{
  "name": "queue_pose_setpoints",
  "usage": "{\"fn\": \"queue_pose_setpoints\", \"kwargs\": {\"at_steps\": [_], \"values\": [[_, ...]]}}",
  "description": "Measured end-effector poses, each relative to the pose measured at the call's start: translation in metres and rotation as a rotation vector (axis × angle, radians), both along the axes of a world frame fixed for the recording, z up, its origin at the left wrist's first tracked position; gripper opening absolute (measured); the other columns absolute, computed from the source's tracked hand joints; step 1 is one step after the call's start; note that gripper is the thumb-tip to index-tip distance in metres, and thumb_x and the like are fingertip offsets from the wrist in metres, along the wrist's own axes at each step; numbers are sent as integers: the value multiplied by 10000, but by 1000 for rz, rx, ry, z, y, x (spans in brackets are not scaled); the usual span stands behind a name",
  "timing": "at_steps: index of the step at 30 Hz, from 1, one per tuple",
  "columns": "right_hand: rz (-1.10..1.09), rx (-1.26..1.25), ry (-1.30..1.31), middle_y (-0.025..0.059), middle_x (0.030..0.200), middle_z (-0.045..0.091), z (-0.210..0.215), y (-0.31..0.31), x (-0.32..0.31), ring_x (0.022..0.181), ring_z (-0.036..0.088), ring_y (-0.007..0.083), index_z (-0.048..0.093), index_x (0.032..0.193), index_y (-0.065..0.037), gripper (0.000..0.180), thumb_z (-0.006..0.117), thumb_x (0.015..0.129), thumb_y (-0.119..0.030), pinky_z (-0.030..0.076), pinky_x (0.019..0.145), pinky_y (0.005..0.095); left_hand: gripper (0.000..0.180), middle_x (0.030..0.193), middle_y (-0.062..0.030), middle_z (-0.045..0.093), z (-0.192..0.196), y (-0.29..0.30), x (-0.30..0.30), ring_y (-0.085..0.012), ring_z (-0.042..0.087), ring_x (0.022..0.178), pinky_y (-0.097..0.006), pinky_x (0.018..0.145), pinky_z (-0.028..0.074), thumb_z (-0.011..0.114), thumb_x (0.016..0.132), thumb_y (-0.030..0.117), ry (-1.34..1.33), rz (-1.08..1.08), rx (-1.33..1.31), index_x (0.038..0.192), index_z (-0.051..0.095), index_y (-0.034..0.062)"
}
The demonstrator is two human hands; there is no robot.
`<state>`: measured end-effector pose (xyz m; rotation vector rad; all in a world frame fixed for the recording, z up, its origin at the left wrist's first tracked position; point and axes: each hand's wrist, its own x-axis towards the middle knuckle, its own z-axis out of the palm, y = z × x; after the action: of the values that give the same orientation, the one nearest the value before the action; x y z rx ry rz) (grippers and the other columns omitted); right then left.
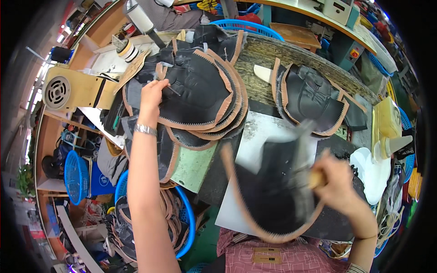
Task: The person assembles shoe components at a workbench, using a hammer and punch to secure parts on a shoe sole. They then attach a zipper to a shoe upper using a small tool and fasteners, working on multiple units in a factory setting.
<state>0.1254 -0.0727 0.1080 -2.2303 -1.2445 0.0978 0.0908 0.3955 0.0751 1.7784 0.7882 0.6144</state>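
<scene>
Head view has the left hand point(154, 93) at 10 o'clock, fingers looking pinched together on the tan-edged top black upper point(198, 93) of the pile at 11, while the right hand point(337, 182) at 4 is curled around a blurry yellowish thing point(317, 179), can't tell what it is. Another tan-edged black upper point(268, 198) sits at 5, smeared by motion over the white sheet point(261, 125). Honestly, I'd get that one lying flat before going near its zigzag edge, and lift only one layer off the pile.
</scene>
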Motion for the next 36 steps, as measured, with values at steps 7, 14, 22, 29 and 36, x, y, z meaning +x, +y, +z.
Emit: {"fn": "queue_pose_setpoints", "kwargs": {"at_steps": [7, 14, 22, 29, 36], "values": [[-628, 3, -131, 192, 744, 579, -21, 19, 157, 713, 563, 365, 486, 863, -13, 409, 712, 739, -330, 432, 647, 405, 199, 728, -74, 597, -4, 9, 11, -176, 542, 670, -294, 651, 412, 695, 770, 233, 449, 8, 305, 734, 658, 41], [-597, -65, -319, 112, 952, 560, -65, -2, 167, 861, 580, 330, 562, 908, -61, 341, 729, 711, -283, 455, 701, 401, 194, 878, -64, 611, 49, -81, -22, -163, 551, 780, -278, 728, 431, 676, 821, 153, -213, 32, 649, 753, 613, -17], [-413, 247, 359, -26, 632, 491, 25, -4, 86, 551, 448, 46, 624, 963, 10, 317, 625, 832, -279, 350, 490, 212, 123, 980, -71, 600, 47, -221, -41, -123, 545, 877, -269, 760, 432, 646, 811, 123, 262, -898, -131, 768, 633, 9], [36, -45, 249, 153, 806, 631, 3, -23, -3, 661, 622, 300, 622, 1022, -8, 293, 603, 855, -248, 503, 613, 372, 88, 929, -99, 627, 10, -231, -58, -115, 605, 819, -230, 707, 499, 536, 911, 75, 158, -679, -447, 888, 543, -10], [60, -77, 142, 186, 767, 609, -18, -15, -14, 585, 589, 346, 632, 959, -31, 213, 607, 840, -207, 483, 517, 408, 96, 863, -101, 655, -33, -259, -57, -125, 631, 785, -237, 696, 524, 534, 918, 79, 66, -664, -302, 954, 513, -7]]}}
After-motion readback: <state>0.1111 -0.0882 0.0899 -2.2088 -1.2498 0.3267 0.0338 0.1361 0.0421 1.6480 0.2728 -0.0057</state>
